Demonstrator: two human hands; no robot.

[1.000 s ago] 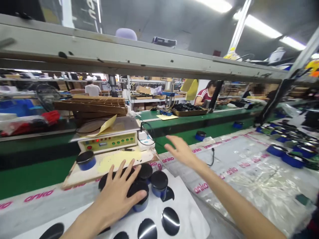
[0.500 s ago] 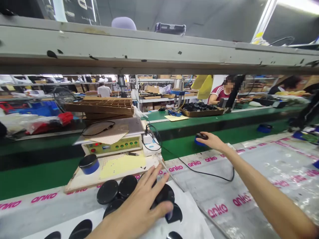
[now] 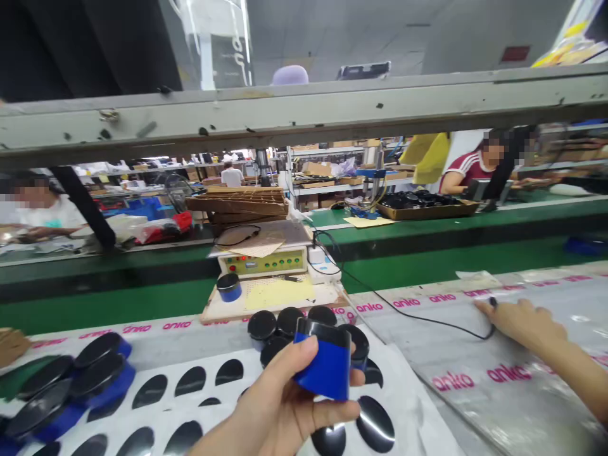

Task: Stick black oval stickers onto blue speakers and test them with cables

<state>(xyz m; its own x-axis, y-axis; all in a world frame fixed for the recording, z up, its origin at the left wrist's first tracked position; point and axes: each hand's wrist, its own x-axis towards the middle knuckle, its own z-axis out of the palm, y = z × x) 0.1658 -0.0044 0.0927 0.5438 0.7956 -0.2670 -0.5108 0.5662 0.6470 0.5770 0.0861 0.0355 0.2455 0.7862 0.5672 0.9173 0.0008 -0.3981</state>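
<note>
My left hand (image 3: 285, 392) grips a round blue canister with a black top (image 3: 323, 361), thumb on the near side, raised over the sheet. Behind it stand several more black-topped canisters (image 3: 261, 324), partly covered by the hand and the held one. They rest near a white sheet (image 3: 413, 405) bearing glossy black discs (image 3: 375, 423). Over to the right, my right hand (image 3: 527, 326) has its fingers closed around the small dark end of a black cable (image 3: 441, 326), just above the plastic-covered bench. Part of that grip is hidden by the fingers.
A control box with green buttons (image 3: 266, 263) sits on a perforated board with one canister (image 3: 229, 288). More blue canisters (image 3: 102, 380) stand at left. A green conveyor belt (image 3: 418, 266) runs behind the bench. An overhead shelf (image 3: 304, 114) crosses above. Other people sit across the belt.
My left hand has closed on a canister and raised it. My right hand has left the blue-sided object on the belt and moved to the cable end. The view has turned left.
</note>
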